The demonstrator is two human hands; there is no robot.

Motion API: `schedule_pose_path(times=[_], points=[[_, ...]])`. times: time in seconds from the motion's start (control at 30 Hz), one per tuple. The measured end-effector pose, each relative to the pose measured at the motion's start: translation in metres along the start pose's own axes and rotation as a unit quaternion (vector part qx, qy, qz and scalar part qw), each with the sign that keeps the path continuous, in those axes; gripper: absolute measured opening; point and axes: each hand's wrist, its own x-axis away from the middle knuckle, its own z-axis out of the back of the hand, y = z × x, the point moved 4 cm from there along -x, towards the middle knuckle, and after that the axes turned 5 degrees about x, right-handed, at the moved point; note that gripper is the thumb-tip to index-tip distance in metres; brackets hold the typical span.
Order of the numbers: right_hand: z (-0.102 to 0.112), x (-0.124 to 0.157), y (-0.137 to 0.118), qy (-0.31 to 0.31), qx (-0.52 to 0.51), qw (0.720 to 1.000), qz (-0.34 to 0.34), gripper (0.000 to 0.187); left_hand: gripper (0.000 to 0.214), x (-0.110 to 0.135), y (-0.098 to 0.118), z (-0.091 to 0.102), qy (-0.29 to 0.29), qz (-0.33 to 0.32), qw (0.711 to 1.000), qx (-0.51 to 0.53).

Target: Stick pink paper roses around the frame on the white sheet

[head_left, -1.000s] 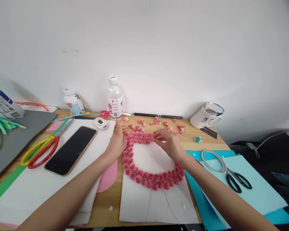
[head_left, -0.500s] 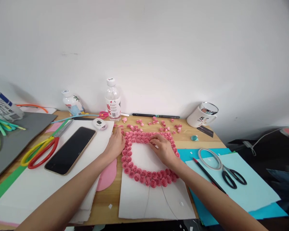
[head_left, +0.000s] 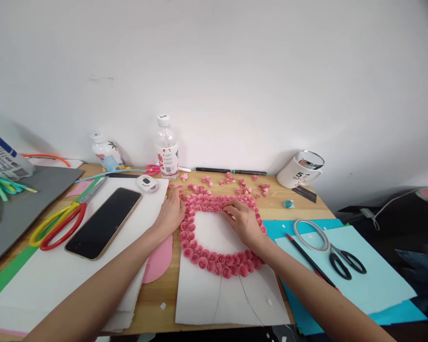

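Pink rolled paper roses [head_left: 227, 271] stand packed in a band on a white sheet [head_left: 199, 299], framing a bare white middle. Curved pencil lines run below the band. My right hand [head_left: 240, 218] reaches over the middle, thumb and forefinger pinched at a paper rose [head_left: 217, 208] in the inner top row; the fingers partly cover it. My left hand [head_left: 170, 211] lies at the sheet's upper left, fingers loosely bent and resting beside the outer roses, with nothing visible in them. Smaller loose pink rolls [head_left: 244, 191] are scattered behind the sheet.
At left lie a phone [head_left: 104, 223], red-and-yellow scissors [head_left: 62, 223] and white paper [head_left: 57, 289]. A water bottle [head_left: 167, 149] and mug [head_left: 299, 170] stand by the wall. On the right, light blue paper [head_left: 371, 266] holds a tape roll [head_left: 296, 232], black-handled scissors [head_left: 345, 263] and a pencil [head_left: 310, 261].
Almost nothing differs. Both hands keep their places on the roses and sheet, and the view has shifted very slightly.
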Motion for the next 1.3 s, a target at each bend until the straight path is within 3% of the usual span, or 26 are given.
schedule_pose_path(times=[0.2,0.37,0.63,0.8,0.97,1.07,1.17,1.3], points=[[-0.002,-0.001,0.0,0.003,0.028,1.0,0.002,0.028,0.038,0.001,0.002,0.001,0.001,0.0,1.0,0.004],[-0.003,0.005,-0.001,-0.014,0.028,0.998,0.059,0.023,0.04,0.0,0.003,0.002,-0.005,0.005,1.0,0.001],[0.001,0.004,-0.006,-0.043,0.082,0.991,0.098,0.031,0.043,0.0,0.003,0.001,-0.002,0.002,1.0,-0.003],[-0.003,0.001,-0.007,-0.082,0.12,0.985,0.092,0.029,0.044,0.0,0.001,0.0,-0.002,-0.004,1.0,-0.008],[0.0,0.0,-0.006,-0.064,0.085,0.992,0.067,0.029,0.041,-0.001,0.001,0.001,-0.006,-0.005,1.0,-0.01],[0.015,-0.011,0.015,-0.027,0.024,0.999,0.022,0.025,0.041,-0.001,0.0,0.001,-0.004,-0.003,1.0,-0.006],[0.032,-0.032,0.058,0.016,0.027,0.995,-0.096,0.021,0.042,-0.001,0.0,0.001,0.002,-0.007,1.0,-0.003],[0.029,-0.059,0.11,-0.043,0.092,0.97,-0.22,0.013,0.039,-0.002,0.001,0.002,0.006,-0.002,1.0,0.014]])
